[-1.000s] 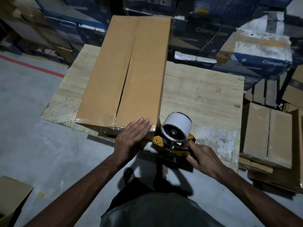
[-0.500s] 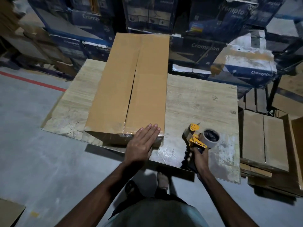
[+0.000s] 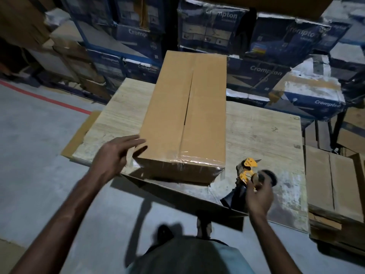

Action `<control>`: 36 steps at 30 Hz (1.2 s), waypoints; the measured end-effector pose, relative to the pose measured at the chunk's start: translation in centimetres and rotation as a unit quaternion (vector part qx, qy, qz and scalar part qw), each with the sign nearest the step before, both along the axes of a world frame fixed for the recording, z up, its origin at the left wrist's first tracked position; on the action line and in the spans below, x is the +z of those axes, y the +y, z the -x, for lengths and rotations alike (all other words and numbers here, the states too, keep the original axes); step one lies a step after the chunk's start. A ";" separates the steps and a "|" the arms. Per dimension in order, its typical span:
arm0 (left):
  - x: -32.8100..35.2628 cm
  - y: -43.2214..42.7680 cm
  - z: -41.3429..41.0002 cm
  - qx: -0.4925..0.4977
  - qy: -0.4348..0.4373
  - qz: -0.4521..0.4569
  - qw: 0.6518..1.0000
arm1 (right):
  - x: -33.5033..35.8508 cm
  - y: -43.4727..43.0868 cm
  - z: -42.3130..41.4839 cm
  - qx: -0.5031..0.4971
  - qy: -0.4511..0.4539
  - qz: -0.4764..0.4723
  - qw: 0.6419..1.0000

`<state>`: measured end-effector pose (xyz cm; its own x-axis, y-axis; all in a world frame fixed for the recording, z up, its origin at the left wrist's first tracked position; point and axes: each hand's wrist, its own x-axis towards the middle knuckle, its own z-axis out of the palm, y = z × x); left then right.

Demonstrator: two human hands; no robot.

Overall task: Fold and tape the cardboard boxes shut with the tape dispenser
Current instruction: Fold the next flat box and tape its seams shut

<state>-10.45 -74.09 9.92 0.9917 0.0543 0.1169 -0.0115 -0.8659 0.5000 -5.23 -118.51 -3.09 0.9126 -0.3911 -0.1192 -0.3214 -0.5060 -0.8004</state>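
The fingers (image 3: 130,139) of my left hand (image 3: 116,155) are straight and spread apart, reaching at the near left corner of the cardboard box (image 3: 173,115). The blur keeps me from telling whether they touch it. My right hand (image 3: 258,196) sits over the tape dispenser (image 3: 246,171), its fingers curled against the roll and the yellow frame. I cannot tell whether they are clamped on it or only resting there. The black handle sticks out below and to the left of that hand, and the dispenser is on the near right part of the wooden surface (image 3: 256,135), just beside the box's near right corner.

The box lies lengthwise on the surface with its near end at the front edge. Its top flaps are folded down, a dark gap shows along the centre seam (image 3: 187,107), and clear tape (image 3: 197,158) crosses the near edge. Blue printed cartons (image 3: 266,76) are stacked behind the surface, and brown boxes (image 3: 331,184) lie to the right. A red line (image 3: 45,97) runs across the floor (image 3: 39,155) on the left.
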 end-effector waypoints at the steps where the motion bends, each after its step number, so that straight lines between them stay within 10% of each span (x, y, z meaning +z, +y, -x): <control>1: -0.2 1.5 0.0 -0.018 0.028 -0.032 0.999 | 1.5 -0.2 -0.7 0.114 -0.065 0.031 0.991; 5: -2.0 3.7 0.4 -0.083 0.072 -0.027 0.994 | 7.4 0.3 -4.6 0.465 -0.139 0.215 0.848; 11: -3.1 4.2 0.0 -0.126 0.010 0.039 0.991 | 10.7 1.7 -7.2 0.557 -0.149 0.367 0.730; 26: -6.6 3.1 -0.6 -0.063 -0.066 0.147 0.985 | 7.7 4.1 -6.6 0.501 -0.145 0.286 0.804; 36: -8.2 2.7 0.5 -0.080 -0.147 0.090 0.982 | 6.7 4.1 -6.7 0.496 -0.219 0.290 0.788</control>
